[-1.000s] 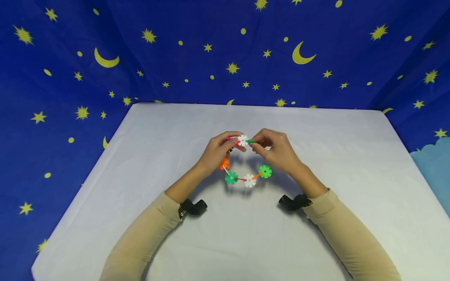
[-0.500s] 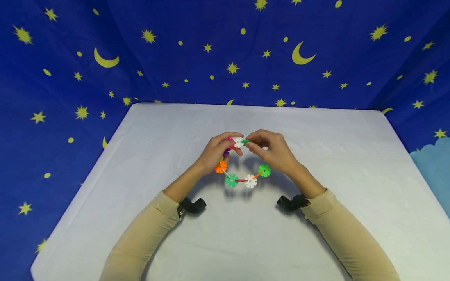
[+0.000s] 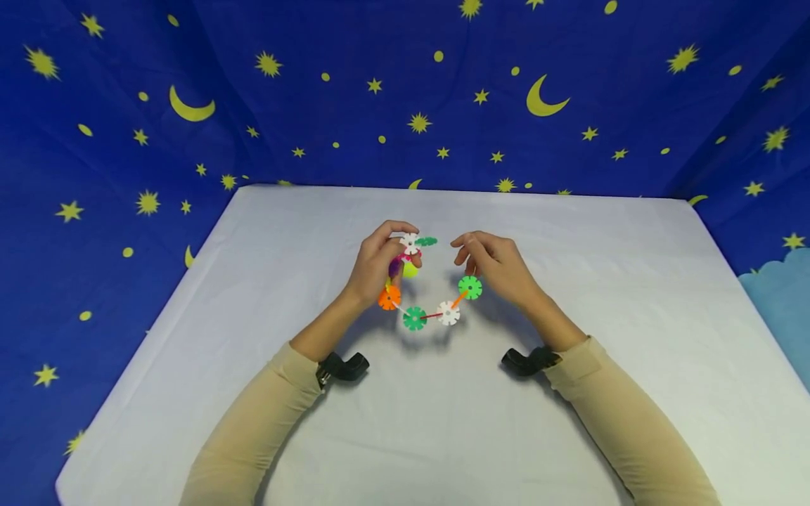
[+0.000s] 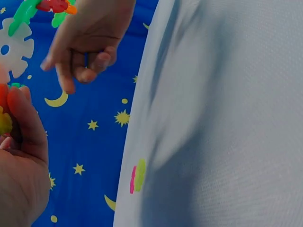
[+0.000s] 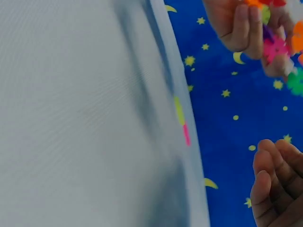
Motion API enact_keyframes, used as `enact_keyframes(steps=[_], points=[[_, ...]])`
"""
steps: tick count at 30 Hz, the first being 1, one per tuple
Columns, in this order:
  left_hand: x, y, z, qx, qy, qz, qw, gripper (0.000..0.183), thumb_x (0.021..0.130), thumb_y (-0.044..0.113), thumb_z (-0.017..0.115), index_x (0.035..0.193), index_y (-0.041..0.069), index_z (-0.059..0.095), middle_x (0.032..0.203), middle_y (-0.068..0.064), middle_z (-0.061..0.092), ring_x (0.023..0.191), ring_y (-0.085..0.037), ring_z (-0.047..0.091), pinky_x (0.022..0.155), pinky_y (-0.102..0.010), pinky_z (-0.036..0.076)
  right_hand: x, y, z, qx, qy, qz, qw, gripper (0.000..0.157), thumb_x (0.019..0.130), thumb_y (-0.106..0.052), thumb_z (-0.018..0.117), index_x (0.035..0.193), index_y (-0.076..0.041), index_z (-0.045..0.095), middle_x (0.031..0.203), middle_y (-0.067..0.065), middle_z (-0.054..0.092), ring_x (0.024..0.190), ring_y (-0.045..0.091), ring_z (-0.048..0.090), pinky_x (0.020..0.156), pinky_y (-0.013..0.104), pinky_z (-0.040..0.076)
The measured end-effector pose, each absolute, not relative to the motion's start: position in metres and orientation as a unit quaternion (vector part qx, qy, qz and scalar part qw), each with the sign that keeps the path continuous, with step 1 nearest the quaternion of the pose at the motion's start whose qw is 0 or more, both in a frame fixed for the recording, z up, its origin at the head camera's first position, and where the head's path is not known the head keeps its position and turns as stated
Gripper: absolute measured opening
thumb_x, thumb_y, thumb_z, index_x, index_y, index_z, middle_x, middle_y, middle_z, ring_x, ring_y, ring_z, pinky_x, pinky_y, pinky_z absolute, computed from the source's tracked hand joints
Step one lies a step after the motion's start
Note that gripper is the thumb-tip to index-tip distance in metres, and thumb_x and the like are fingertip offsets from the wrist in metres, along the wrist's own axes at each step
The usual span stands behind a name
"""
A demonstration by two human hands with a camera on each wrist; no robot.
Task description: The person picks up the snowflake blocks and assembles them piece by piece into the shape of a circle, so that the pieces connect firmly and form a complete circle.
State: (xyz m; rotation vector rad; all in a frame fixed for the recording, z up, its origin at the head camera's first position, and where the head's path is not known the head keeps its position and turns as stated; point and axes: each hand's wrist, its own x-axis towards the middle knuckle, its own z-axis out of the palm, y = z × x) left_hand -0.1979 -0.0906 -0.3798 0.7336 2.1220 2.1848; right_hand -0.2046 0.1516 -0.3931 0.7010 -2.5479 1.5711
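Observation:
My left hand [image 3: 373,263] pinches a curved chain of notched plastic snowflake discs near one end. A white disc [image 3: 410,244] stands at its fingertips, with a dark green disc [image 3: 427,242] joined edge-on and pointing right. From below this hand the chain runs through an orange disc [image 3: 389,298], a teal disc [image 3: 415,318] and another white disc [image 3: 448,313] to a light green disc [image 3: 470,287]. In the right wrist view a pink disc [image 5: 276,48] shows by the left fingers. My right hand [image 3: 496,260] holds nothing, its fingers loosely bent near the light green end.
Beneath the hands is a white-covered table [image 3: 569,436]. A yellow-green disc [image 4: 140,175] and a pink disc [image 4: 133,179] lie on it in the left wrist view. A blue star-and-moon curtain [image 3: 354,105] stands behind the table. Black wrist mounts [image 3: 344,367] show below both hands.
My right hand has let go of the dark green disc and stands apart from it. The left hand has drawn left and slightly up with the chain, whose light green end has swung up.

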Motion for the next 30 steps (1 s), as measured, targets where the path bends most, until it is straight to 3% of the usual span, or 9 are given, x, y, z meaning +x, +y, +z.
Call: enact_keyframes(steps=[7,14,20,23,30], points=[[-0.196,-0.092,-0.381,0.264,0.673,0.691,-0.012,0.031,0.090,0.008,0.035,0.114,-0.002,0.053,0.072,-0.022,0.063,0.032,-0.024,0.037,0.029,-0.035,0.034,-0.220,0.148,-0.413,0.242,-0.843,0.480,-0.029,0.028,0.097,-0.025,0.059,0.112,-0.003,0.069,0.089,0.010,0.070,0.069,0.020,0.065,0.062,0.033,0.053],[-0.195,-0.092,-0.381,0.265,0.674,0.689,-0.030,0.031,0.091,0.008,0.036,0.115,-0.004,0.053,0.071,-0.018,0.064,0.032,-0.023,0.037,0.029,-0.034,0.034,-0.234,0.126,-0.415,0.247,-0.862,0.439,-0.054,0.021,0.091,-0.016,0.066,0.108,-0.005,0.072,0.097,0.003,0.069,0.078,0.016,0.064,0.070,0.034,0.053],[-0.195,-0.088,-0.382,0.263,0.675,0.689,-0.026,0.028,0.092,0.004,0.037,0.114,0.000,0.054,0.073,-0.020,0.064,0.031,-0.024,0.039,0.028,-0.033,0.033,-0.241,0.107,-0.418,0.226,-0.886,0.400,-0.056,0.021,0.091,-0.025,0.068,0.104,-0.010,0.073,0.093,-0.001,0.069,0.082,0.014,0.061,0.075,0.030,0.051],[-0.195,-0.087,-0.383,0.255,0.680,0.687,-0.030,0.028,0.091,0.005,0.038,0.113,0.000,0.056,0.065,-0.017,0.059,0.031,-0.024,0.040,0.028,-0.033,0.033,-0.242,0.100,-0.418,0.222,-0.891,0.392,-0.049,0.022,0.090,-0.030,0.070,0.098,-0.010,0.074,0.088,-0.001,0.069,0.079,0.014,0.061,0.073,0.030,0.050],[-0.195,-0.087,-0.385,0.242,0.679,0.692,-0.025,0.027,0.091,0.005,0.040,0.112,0.000,0.057,0.062,-0.013,0.057,0.030,-0.024,0.038,0.027,-0.034,0.033,-0.244,0.087,-0.423,0.241,-0.908,0.343,0.005,0.013,0.084,-0.019,0.073,0.079,-0.010,0.065,0.074,0.001,0.061,0.065,0.016,0.055,0.062,0.029,0.045]])
